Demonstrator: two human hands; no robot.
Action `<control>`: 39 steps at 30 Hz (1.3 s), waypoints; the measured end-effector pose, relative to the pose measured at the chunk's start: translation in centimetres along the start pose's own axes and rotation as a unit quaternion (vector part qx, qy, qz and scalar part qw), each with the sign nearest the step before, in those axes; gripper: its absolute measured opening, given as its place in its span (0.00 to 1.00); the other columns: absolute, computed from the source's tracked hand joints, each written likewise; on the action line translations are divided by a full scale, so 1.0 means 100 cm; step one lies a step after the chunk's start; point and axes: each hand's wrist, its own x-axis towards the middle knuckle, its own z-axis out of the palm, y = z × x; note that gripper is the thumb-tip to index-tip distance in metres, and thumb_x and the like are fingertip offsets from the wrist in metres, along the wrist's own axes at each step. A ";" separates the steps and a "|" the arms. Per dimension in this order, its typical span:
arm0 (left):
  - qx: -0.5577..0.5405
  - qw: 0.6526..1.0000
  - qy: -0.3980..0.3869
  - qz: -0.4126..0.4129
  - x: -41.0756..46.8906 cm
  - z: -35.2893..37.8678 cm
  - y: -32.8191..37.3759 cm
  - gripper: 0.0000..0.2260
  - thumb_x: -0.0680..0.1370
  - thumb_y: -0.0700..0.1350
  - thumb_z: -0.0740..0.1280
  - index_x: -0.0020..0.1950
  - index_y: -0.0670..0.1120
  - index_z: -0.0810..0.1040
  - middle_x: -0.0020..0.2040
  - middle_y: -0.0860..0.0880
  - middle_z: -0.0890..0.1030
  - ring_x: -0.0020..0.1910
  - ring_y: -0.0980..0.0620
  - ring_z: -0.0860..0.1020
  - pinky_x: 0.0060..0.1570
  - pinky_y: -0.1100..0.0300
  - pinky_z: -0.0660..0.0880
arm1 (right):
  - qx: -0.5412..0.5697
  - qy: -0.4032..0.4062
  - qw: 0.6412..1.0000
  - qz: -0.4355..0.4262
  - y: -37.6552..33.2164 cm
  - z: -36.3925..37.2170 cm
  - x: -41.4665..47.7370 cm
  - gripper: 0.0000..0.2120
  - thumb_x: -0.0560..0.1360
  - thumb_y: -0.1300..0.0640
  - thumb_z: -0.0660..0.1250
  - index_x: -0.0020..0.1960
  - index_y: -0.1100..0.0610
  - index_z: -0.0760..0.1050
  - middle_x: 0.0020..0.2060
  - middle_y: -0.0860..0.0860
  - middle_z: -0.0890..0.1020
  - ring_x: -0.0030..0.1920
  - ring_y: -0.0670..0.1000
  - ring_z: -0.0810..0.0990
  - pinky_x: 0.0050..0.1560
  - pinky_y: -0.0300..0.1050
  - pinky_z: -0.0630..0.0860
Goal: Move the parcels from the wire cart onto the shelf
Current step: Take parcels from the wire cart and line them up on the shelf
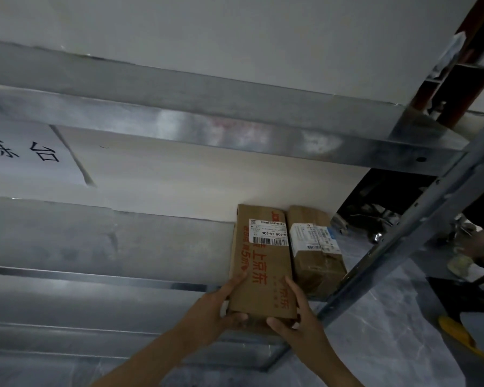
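A long brown cardboard parcel (263, 263) with red print and a white barcode label lies on the metal shelf (95, 247), at its right end. My left hand (221, 305) grips its near left corner, thumb under the front edge. My right hand (296, 317) grips the near right corner, fingers up along its side. A second, smaller taped brown parcel (316, 252) with a white label lies on the shelf just to the right, touching the first. The wire cart is out of view.
A slanted steel upright (403, 241) of the rack runs past the parcels' right side. A higher shelf beam (235, 121) crosses above. A paper sign with black characters (25, 155) hangs at the left. Grey floor and dark clutter (375, 213) lie to the right.
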 end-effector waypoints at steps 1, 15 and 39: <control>0.008 1.000 0.007 -0.005 0.001 0.001 0.000 0.33 0.72 0.63 0.62 0.58 0.85 0.38 0.66 0.64 0.65 0.61 0.65 0.67 0.53 0.85 0.60 | -0.010 -0.002 1.000 -0.002 0.001 -0.001 0.002 0.39 0.65 0.44 0.74 0.68 0.34 0.55 0.67 0.36 0.64 0.65 0.37 0.69 0.63 0.37 0.73; -0.001 0.997 0.078 -0.013 -0.006 0.022 0.008 0.40 0.75 0.49 0.69 0.75 0.57 0.43 0.72 0.55 0.64 0.65 0.60 0.68 0.58 0.80 0.63 | -0.471 0.046 0.879 -0.058 -0.056 0.002 -0.021 0.26 0.73 0.37 0.63 0.67 0.45 0.64 0.61 0.49 0.61 0.61 0.52 0.71 0.54 0.44 0.76; 0.342 0.750 0.390 -0.410 -0.256 -0.175 -0.101 0.45 0.67 0.62 0.72 0.77 0.51 0.54 0.75 0.43 0.58 0.75 0.41 0.54 0.71 0.44 0.56 | -0.393 -0.211 0.832 -0.331 -0.154 0.271 0.076 0.32 0.73 0.48 0.69 0.74 0.50 0.61 0.73 0.49 0.62 0.70 0.54 0.63 0.64 0.53 0.67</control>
